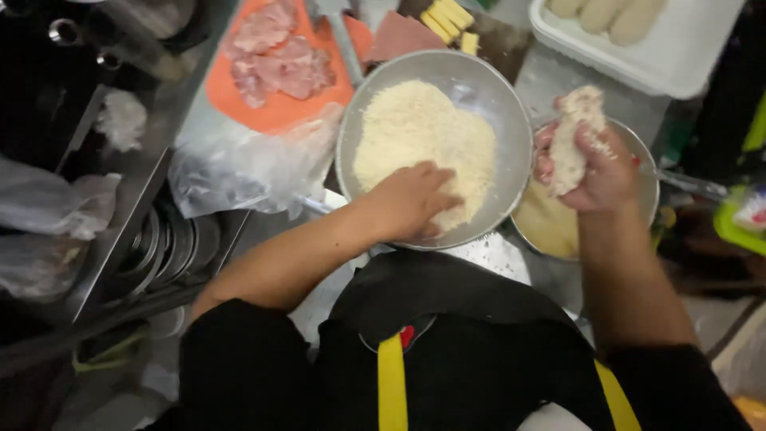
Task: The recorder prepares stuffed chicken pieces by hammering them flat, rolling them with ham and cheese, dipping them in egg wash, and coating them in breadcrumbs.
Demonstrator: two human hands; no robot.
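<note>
My left hand [411,199] rests fingers-down in a pile of pale breadcrumbs [423,144] inside a round metal bowl [499,96], and what it grips is hidden. My right hand [594,172] holds a breaded roll [573,136] upright, just right of that bowl. Under this hand sits a second, smaller metal bowl [550,227] with yellow beaten egg, a utensil handle [690,183] sticking out to the right.
An orange cutting board [275,112] with flattened raw meat [279,60] lies at the back left, crumpled plastic wrap [239,168] in front of it. Yellow cheese sticks [447,17] and a ham slice [399,36] sit behind the bowl. A white tray [670,60] with finished rolls stands back right.
</note>
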